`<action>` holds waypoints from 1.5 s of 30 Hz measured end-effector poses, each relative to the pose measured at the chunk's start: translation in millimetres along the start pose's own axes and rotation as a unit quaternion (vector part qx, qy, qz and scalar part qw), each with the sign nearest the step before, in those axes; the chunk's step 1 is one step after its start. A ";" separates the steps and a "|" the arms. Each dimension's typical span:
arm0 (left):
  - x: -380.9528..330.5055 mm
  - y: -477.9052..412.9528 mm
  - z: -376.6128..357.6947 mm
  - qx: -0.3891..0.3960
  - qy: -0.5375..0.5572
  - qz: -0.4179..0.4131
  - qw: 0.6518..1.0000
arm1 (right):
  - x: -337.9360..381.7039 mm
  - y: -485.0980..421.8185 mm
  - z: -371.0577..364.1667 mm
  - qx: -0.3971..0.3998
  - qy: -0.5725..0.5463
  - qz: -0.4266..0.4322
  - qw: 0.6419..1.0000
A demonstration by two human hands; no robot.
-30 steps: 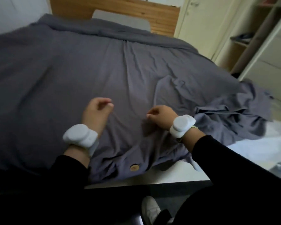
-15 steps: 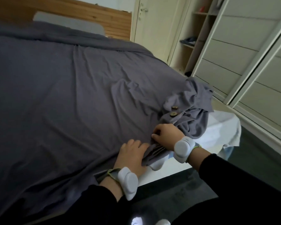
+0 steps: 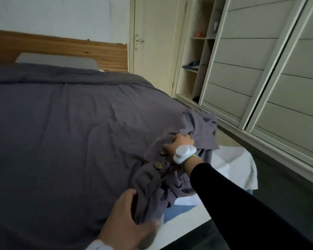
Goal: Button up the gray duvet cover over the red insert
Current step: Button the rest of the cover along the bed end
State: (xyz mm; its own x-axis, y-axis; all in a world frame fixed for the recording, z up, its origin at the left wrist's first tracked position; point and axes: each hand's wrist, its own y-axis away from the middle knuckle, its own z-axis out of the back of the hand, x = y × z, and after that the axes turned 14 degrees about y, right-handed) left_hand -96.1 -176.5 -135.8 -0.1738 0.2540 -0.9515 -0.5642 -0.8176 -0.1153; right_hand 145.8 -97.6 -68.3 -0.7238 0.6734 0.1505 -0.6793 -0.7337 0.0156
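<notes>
1. Head view: right hand (image 3: pixel 181 141) grips the bunched cover (image 3: pixel 79 123) at its far corner; left hand (image 3: pixel 132 222) clutches the same edge nearer the camera.
2. Buttons (image 3: pixel 158 166) lie between the hands along that edge, just beside the right hand.
3. Insert hidden.

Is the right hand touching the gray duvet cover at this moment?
Touching. The head view shows the right hand gripping a bunched fold of the duvet cover, fingers curled into the cloth.
</notes>
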 end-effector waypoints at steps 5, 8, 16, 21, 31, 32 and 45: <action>-19.1 -78.0 -31.3 -0.013 0.080 0.053 0.995 | -47.8 -49.8 -3.9 -0.042 -0.115 -0.118 0.985; -11.2 -105.7 -59.7 0.065 -0.059 0.050 0.995 | -61.9 -80.6 2.1 -0.020 -0.155 -0.125 0.980; -6.9 -100.8 -87.3 0.101 -0.241 0.022 0.965 | -70.1 -101.4 -5.5 0.054 -0.197 -0.090 0.975; -13.7 -89.2 -81.3 0.101 -0.219 0.017 0.970 | -99.3 -81.3 16.5 0.021 -0.258 -0.033 0.965; -57.0 -39.2 -142.4 0.115 -0.112 -0.128 0.979 | -254.8 -39.8 103.5 -0.144 -0.213 -0.086 0.963; -56.5 -37.9 -147.7 0.124 -0.126 -0.136 0.975 | -269.5 -33.4 102.8 -0.143 -0.193 -0.095 0.966; 2.2 -37.9 -111.7 0.080 -0.062 -0.064 0.993 | -323.7 -15.7 -16.6 0.016 -0.085 -0.211 0.974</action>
State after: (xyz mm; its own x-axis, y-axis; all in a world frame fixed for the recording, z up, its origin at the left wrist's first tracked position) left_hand 15.1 -202.7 -165.4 -0.1847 0.4203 -0.8884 -0.7072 -0.6845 -0.1768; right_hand 388.7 -302.6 -133.7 -0.3494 0.8923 0.2857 -0.9054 -0.4001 0.1424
